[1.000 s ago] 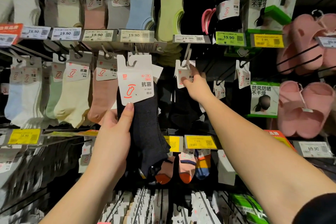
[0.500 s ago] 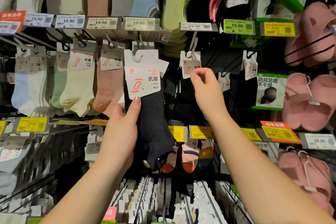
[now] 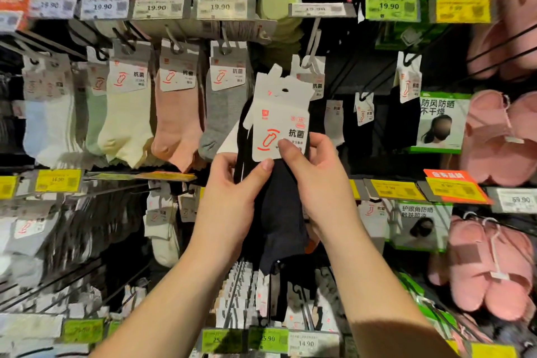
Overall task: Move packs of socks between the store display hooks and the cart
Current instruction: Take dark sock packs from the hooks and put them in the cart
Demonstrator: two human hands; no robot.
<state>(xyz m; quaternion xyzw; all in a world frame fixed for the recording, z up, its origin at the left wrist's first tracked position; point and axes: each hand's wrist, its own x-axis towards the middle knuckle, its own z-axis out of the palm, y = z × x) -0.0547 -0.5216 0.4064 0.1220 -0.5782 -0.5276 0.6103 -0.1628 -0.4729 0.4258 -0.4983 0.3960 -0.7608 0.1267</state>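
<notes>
Both hands hold one pack of dark socks [image 3: 283, 212] in front of the display wall: the left hand [image 3: 229, 192] grips it from the left with its thumb lying across the lower edge of the white header card [image 3: 279, 125] and its fingers hidden behind the pack, while the right hand [image 3: 316, 180] pinches the card's lower right corner, thumb on the printed face and fingers curled round the back. The pack hangs upright between the two hands, its card slightly tilted, and the card's hanging hole sits just below and left of the white display hook [image 3: 312, 46]; whether the card touches the hook cannot be told. Behind the card's upper right edge another pack's card [image 3: 316, 81] hangs on that hook. To the left, on the same row, hang a grey sock pack [image 3: 223, 104], a pink sock pack [image 3: 177, 113] and a pale yellow sock pack [image 3: 128, 113], each on its own hook under the white 19.90 price tags [image 3: 220, 7]. Along the right edge of the wall hang pink slippers [image 3: 499, 136], with a green-edged boxed item [image 3: 441, 122] beside them. Yellow price tags [image 3: 58, 180] line the rail below the socks, and lower rows of packs fill the bottom of the wall.
</notes>
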